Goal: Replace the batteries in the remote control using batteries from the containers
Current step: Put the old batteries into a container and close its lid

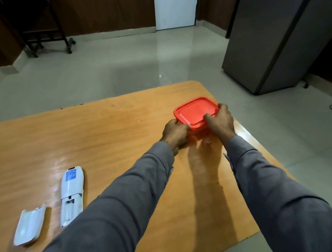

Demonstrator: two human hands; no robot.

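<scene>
- The right hand [221,120] has its fingers [209,117] curled over the near right edge of the red lid [195,112], thumb side hidden; it grips the lid rim and the box wall below it.
- The left hand [175,134] is curled at the near left corner, fingertips pinching the lid's lip as if to peel it up.
- The box [197,130] sits on the desk [123,135] toward its far right corner. Its lid looks fully seated; whatever is inside cannot be seen.
- Judged by look, this is a thin plastic food box: light, with a flexible snap-on lid and smooth, rather slippery walls. A corner of the lip is the natural place to pry, with the other hand pressing the body down so the whole box does not lift or skid on the glossy desk.
- A lid like this may pop off suddenly; loose batteries inside could roll out if the box tips.
- The remote [71,195] lies face down near the front left of the desk, well apart from the box, its battery bay open and seemingly bare.
- The cover [29,227] lies just left of the remote, inner side up. Both are small, stiff, light pieces; the cover's clips are probably fragile.
</scene>
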